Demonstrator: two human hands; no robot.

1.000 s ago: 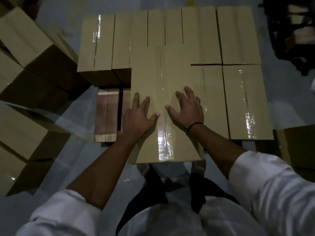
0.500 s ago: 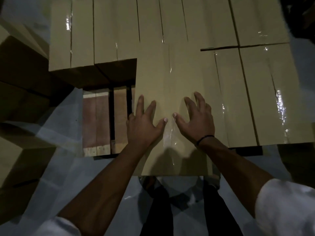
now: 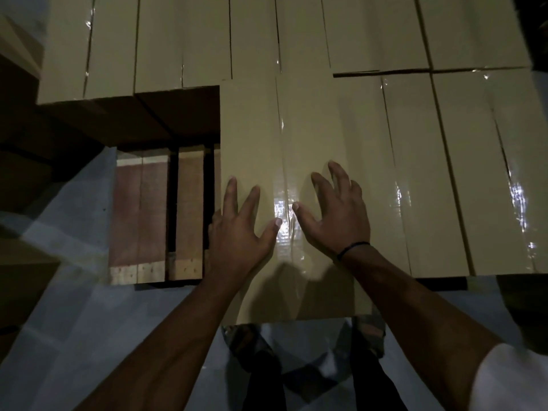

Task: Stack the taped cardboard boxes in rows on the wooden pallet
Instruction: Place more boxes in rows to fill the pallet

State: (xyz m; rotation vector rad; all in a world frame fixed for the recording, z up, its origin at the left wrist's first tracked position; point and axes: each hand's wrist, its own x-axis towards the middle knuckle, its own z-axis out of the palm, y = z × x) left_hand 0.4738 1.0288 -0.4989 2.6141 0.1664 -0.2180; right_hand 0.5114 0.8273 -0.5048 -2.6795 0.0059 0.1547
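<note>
A taped cardboard box (image 3: 281, 137) lies in the front row on the wooden pallet (image 3: 139, 215), its near end sticking out past the pallet's edge. My left hand (image 3: 240, 232) presses flat on the box's left side with fingers spread. On the other side of the shiny tape seam, my right hand (image 3: 335, 215) rests with spread fingers, a black band on its wrist. Both palms lie on the box top. Several more taped boxes (image 3: 444, 173) fill the pallet to the right and behind.
Bare pallet slats show at the front left, next to the pressed box. Other cardboard boxes (image 3: 17, 185) sit in shadow on the floor at the left. My feet (image 3: 367, 330) stand on the pale floor just below the box's near end.
The view has moved closer to the pallet. The box under my hands has slid a little further in toward the back row. Both hands stay flat on its top.
</note>
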